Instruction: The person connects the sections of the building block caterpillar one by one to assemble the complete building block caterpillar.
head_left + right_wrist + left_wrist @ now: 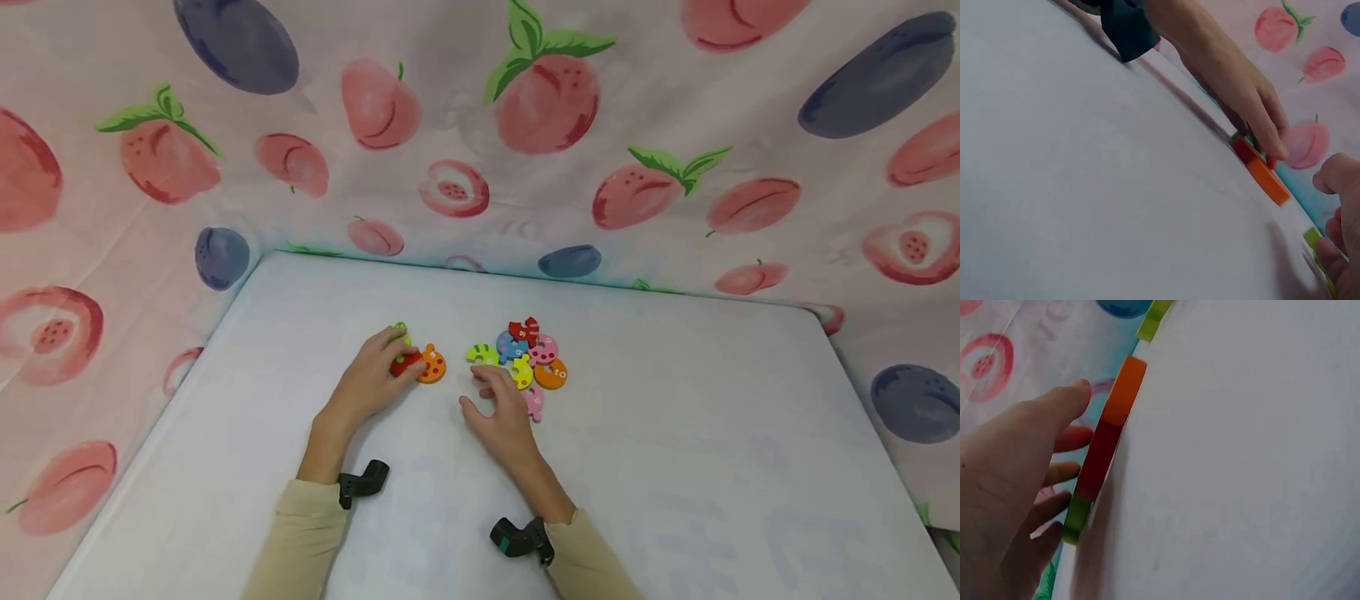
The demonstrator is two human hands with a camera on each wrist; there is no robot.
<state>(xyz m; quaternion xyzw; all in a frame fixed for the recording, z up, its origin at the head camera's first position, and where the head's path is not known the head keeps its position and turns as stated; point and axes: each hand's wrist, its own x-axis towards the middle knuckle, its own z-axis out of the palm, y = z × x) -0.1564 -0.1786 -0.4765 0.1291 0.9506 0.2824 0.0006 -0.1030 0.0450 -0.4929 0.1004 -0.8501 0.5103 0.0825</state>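
Observation:
My left hand (363, 379) lies over a short row of flat, animal-shaped puzzle pieces, its relaxed fingertips right at their top faces. The row joins a green piece (1077, 520), a red piece (1099, 461) and an orange spotted piece (432, 367) end to end; fingers partly hide the green and red ones from the head view. My right hand (504, 417) is beside a loose cluster of pieces, thumb apart from loosely bent fingers, nothing pinched. Its fingertips are close to a lime striped piece (482, 354) and overlap the edge of a yellow piece (522, 373).
The cluster also has a blue piece (510, 346), a dark red piece (523, 332), a pink spotted piece (545, 348), an orange piece marked 10 (551, 377) and another pink piece (534, 402). A white table (675, 433) lies beneath, with fruit-print cloth (465, 108) behind.

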